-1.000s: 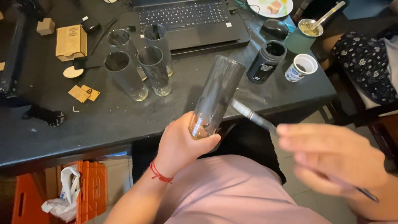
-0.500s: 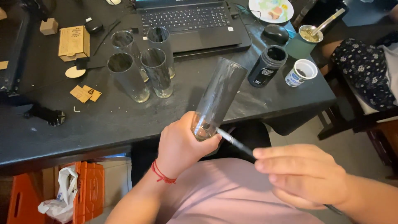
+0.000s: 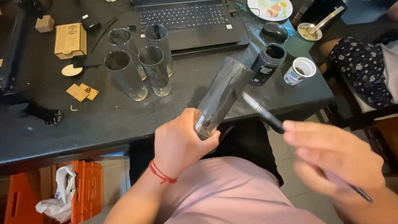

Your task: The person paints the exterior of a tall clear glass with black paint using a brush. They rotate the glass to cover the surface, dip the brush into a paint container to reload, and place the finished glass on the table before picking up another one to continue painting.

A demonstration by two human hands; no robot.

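Note:
My left hand grips the base of a tall clear glass, tilted with its mouth pointing up and away over the black table. The glass wall looks streaked with dark paint. My right hand holds a thin paintbrush whose dark tip rests against the glass's right side near the middle. Several more tall glasses stand upright on the table to the left.
An open black paint jar and a small white cup stand right of the glass. A laptop, a plate, a small bowl with a spoon, wooden pieces and another seated person surround the table.
My right hand has drawn the brush from the glass's base up and to the right along its side. The left hand still holds the glass at much the same tilt.

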